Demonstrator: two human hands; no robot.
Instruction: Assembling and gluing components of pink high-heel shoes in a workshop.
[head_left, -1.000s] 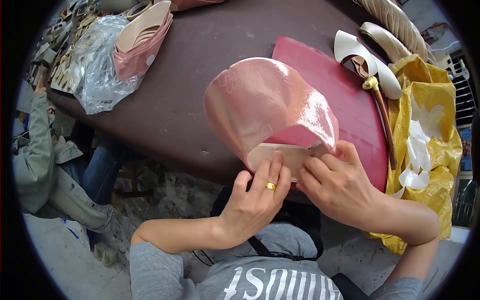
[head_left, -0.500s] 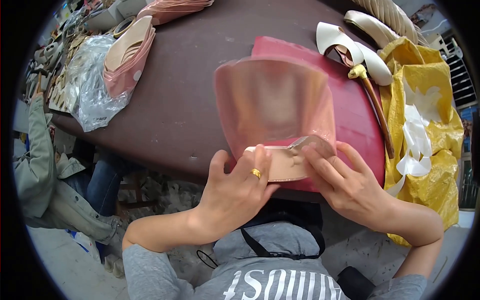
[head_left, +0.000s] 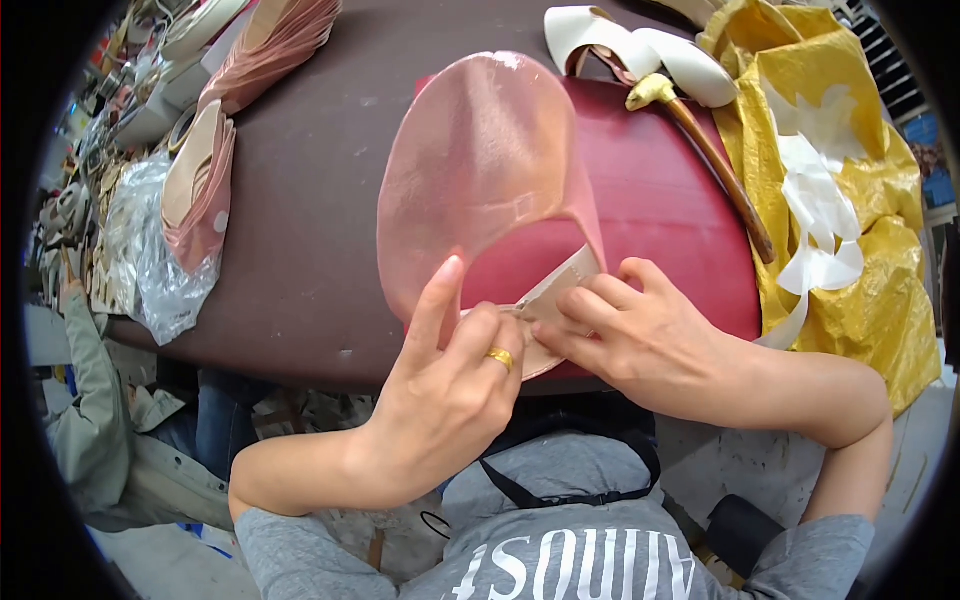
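A glossy pink shoe upper stands curved above the red mat, its beige lined edge towards me. My left hand, with a gold ring, pinches the near left part of that edge, its index finger stretched up along the pink side. At the right part of the edge, my right hand presses with bent fingertips, close to the left fingers. Where the fingertips meet, a seam or fold of the lining shows, partly hidden by the fingers.
A hammer with a wooden handle lies on the mat's right, below white curved pieces. Beyond it hangs a yellow bag with white strips. Stacked pink uppers and clear plastic line the left. A person's sleeve is at far left.
The pink upper has turned and tilted to the left, with its opening now showing the red mat. Both hands have stayed on its near edge, fingertips closer together. The whole view has shifted.
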